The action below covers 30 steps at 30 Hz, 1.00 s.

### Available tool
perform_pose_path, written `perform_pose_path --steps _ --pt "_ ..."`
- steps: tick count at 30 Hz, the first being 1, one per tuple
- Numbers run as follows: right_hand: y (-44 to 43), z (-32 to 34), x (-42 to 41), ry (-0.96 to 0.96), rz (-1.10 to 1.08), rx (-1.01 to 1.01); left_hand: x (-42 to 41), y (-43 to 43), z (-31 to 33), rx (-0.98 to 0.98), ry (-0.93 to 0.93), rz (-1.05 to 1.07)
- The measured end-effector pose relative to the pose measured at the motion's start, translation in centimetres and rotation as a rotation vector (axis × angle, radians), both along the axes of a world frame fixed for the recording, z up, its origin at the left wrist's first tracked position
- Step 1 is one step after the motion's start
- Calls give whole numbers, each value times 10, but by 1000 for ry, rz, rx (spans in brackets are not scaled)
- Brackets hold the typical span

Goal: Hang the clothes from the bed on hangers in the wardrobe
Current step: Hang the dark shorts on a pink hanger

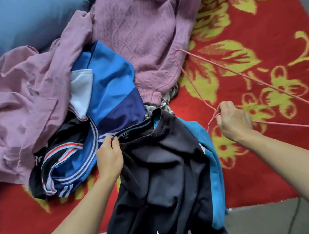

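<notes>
The left fingers (113,142) pinch the collar of the shirt (167,161); the right fingers (222,111) grip the hanger (245,77), right of the collar, its frame stretching farther right.

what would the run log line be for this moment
left hand: pinches black t-shirt collar | right hand: grips pink wire hanger | pile: purple sweater, blue jersey on red bedspread | status: hanger not yet in shirt

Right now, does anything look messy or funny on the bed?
Yes, it's a crumpled heap: the blue jersey is bunched up between the pink shirt and the dark T-shirt, which hangs over the edge of the bed. Nothing looks torn or spilled.
</notes>
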State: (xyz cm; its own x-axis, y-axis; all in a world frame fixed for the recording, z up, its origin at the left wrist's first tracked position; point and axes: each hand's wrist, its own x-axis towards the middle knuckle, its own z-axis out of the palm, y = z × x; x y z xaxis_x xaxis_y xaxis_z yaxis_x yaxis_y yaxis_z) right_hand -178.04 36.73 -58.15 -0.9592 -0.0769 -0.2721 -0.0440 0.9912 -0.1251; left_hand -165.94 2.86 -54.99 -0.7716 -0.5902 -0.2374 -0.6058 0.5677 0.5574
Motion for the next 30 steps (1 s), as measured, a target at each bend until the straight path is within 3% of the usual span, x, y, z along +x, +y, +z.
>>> perform_pose_path --steps 2,7,11,13,17,21,26,30 --pt "-11 16 -12 12 19 46 2 -2 7 13 7 1" --pt "-45 47 -30 -219 77 131 16 -8 13 36 29 21" --pt "-63 48 -33 -131 339 410 26 -10 11 47 28 32" --pt "-63 51 -41 -131 319 475 30 -12 10 42 15 27" --pt "-61 63 -62 -91 180 309 33 -19 9 35 5 37" --pt "-90 84 -60 -134 334 54 29 -24 9 54 -18 47" --pt "-122 101 -43 212 410 -127 20 -30 13 48 -13 39" --pt "-132 106 -40 293 371 -192 18 -35 12 39 -25 37"
